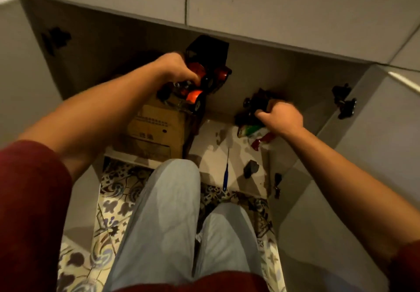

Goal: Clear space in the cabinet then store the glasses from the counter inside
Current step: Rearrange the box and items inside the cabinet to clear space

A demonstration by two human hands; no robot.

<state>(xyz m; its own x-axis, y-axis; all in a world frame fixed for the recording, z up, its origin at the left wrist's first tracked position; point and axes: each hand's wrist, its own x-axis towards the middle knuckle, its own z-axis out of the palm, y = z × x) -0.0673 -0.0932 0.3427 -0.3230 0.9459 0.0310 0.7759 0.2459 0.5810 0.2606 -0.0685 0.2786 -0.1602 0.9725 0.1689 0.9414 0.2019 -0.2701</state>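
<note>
Both hands reach into the open cabinet (238, 137): the left hand (179, 68), at about 11 o'clock from the knees, is closed on an orange-and-black toy vehicle (204, 73) sitting over a cardboard box (152, 130); the right hand (280, 116), at about 1 o'clock, grips a small dark toy (256, 103) above some crumpled wrappers (red and green). The glasses are out of view, presumably on the counter (250, 0) at 12 o'clock overhead, so clearing probably goes on, each toy nearest its own hand

box (150, 130) side: lines of dark print, too blurred to read
green and red packet (254, 132): print not legible
</note>
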